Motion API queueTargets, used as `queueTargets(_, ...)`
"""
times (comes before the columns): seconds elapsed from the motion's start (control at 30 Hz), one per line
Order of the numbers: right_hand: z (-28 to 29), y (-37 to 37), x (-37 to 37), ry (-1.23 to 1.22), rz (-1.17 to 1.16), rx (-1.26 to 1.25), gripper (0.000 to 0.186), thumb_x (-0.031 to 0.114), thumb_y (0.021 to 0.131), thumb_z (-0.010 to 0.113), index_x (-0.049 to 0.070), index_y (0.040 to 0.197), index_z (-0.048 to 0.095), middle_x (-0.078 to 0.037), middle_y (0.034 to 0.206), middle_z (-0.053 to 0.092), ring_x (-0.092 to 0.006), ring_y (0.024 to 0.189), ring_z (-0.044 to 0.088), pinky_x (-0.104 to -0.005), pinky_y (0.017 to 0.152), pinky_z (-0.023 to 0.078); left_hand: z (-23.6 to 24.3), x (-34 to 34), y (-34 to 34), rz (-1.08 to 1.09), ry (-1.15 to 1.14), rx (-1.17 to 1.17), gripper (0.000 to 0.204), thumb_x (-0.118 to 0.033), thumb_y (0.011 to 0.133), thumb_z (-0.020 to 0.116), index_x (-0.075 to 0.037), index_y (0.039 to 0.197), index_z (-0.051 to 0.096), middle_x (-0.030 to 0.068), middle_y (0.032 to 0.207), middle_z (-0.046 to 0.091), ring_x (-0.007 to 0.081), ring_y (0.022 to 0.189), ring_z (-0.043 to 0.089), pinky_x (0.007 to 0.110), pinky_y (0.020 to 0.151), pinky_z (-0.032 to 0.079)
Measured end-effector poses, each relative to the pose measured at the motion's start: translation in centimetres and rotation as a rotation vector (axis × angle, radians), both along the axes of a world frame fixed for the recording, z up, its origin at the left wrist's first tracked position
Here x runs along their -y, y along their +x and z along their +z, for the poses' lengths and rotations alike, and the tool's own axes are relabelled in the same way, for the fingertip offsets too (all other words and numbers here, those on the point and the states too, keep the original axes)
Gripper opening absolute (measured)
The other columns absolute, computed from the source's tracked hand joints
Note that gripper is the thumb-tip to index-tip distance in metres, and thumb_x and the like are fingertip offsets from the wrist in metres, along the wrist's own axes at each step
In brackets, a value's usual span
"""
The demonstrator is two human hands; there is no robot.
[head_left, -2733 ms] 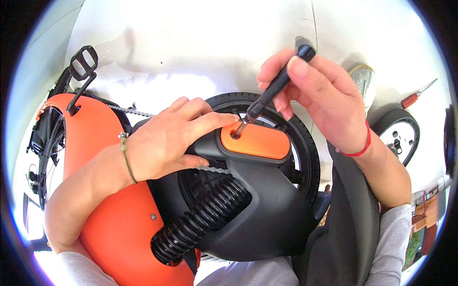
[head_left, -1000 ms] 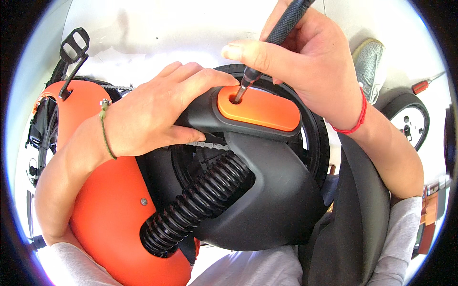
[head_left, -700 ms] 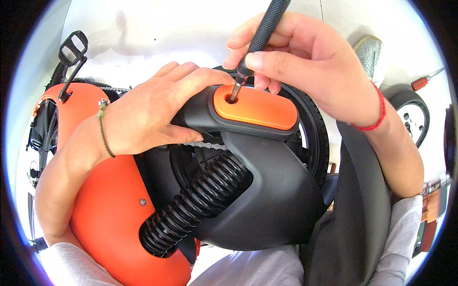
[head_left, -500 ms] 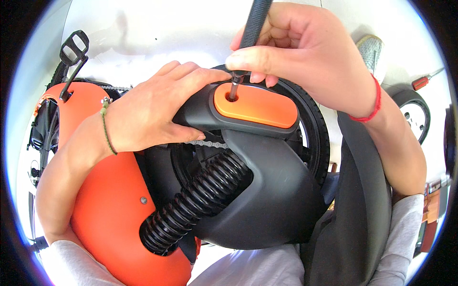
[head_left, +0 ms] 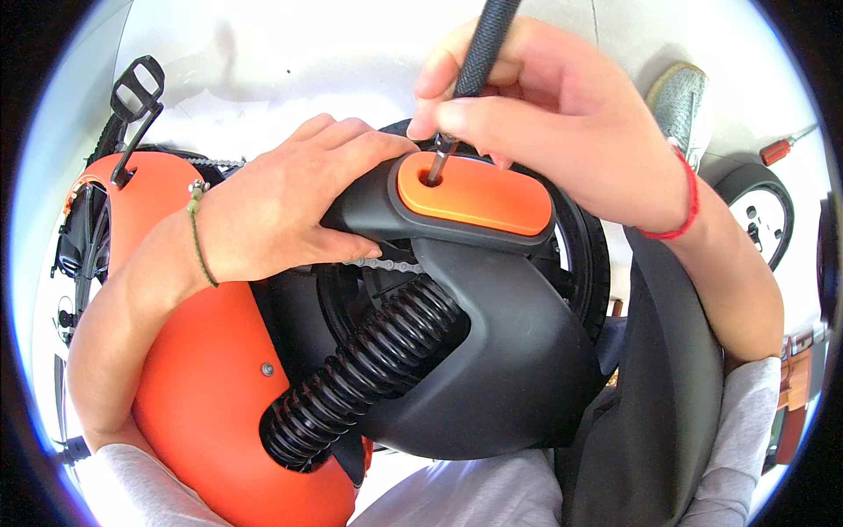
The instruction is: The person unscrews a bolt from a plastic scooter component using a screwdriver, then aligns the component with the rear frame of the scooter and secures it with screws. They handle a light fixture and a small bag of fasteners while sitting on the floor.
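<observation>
My right hand (head_left: pixel 536 114) grips a screwdriver (head_left: pixel 485 53) by its black textured handle, thumb and fingers closed round it. The metal shaft tilts slightly and its tip sits inside a round hole in the orange oval cover (head_left: pixel 479 198). That cover lies on a black swingarm piece (head_left: pixel 369 211) of an orange and black bike. My left hand (head_left: pixel 272 193) is wrapped over the left end of this black piece, fingers on the far side and thumb on the near side. Below it runs a chain (head_left: pixel 391 264), and a coil spring shock absorber (head_left: pixel 360 369) slants between black and orange bodywork (head_left: pixel 206 378).
A pedal (head_left: pixel 138 88) sticks up at the far left. Behind the cover is a wheel with a black tyre (head_left: pixel 590 255). To the right are a shoe (head_left: pixel 680 101), a red-handled screwdriver (head_left: pixel 776 153) and a small wheel (head_left: pixel 755 211) on the pale floor.
My right hand has shifted slightly right, and its fingers have changed their hold on the screwdriver handle. The handle leans a little more to the right. My left hand stays in place.
</observation>
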State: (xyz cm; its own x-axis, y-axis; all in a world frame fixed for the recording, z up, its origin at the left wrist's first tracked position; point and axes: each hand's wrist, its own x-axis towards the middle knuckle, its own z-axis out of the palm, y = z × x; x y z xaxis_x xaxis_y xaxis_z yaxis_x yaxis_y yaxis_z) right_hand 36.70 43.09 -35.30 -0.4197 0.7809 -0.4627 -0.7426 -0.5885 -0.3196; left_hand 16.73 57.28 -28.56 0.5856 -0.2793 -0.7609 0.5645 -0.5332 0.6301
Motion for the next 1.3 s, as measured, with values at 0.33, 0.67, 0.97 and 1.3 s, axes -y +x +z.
queueTargets(0.33,0.3,0.5,0.1,0.29,0.142,0.621,0.032,0.025,0.087,0.072,-0.002,0.101,0.065,-0.009,0.078,0.068,-0.012,0.069,0.061,-0.0253,0.062,0.048,0.9,-1.0,1.4,0.167,-0.076,-0.191,0.083,-0.036,0.075,0.08,-0.002,0.141,0.043,0.0161,0.127,0.054,0.0319,0.124,0.049,0.039,0.106,0.038)
queueTargets(0.67,0.0,-1.4,0.4,0.245,0.011,0.685,0.035,0.03,0.086,0.074,-0.002,0.095,0.061,-0.007,0.071,0.063,-0.0125,0.063,0.057,-0.028,0.056,0.044,0.8,-1.5,8.7,0.744,-0.132,-0.071,0.026,-0.015,0.09,0.072,-0.002,0.104,0.056,0.0021,0.087,0.06,0.0046,0.072,0.056,0.019,0.063,0.043)
queueTargets(0.97,1.7,3.1,1.1,0.237,0.236,0.95,0.036,0.034,0.087,0.073,0.001,0.094,0.061,-0.004,0.074,0.061,-0.0116,0.064,0.054,-0.0259,0.059,0.045,1.0,-0.5,8.7,0.815,-0.212,-0.164,0.015,-0.012,0.099,0.057,0.002,0.105,0.059,0.001,0.085,0.061,0.0036,0.073,0.055,0.018,0.064,0.044)
queueTargets(1.3,2.4,7.3,0.5,0.44,0.415,1.147,0.036,0.034,0.087,0.073,0.0,0.095,0.061,-0.004,0.074,0.061,-0.0112,0.064,0.054,-0.0253,0.059,0.045,-1.1,-0.7,6.0,0.871,-0.456,-0.111,0.021,-0.013,0.102,0.051,0.002,0.113,0.061,0.0036,0.101,0.065,0.0073,0.088,0.057,0.022,0.079,0.047)
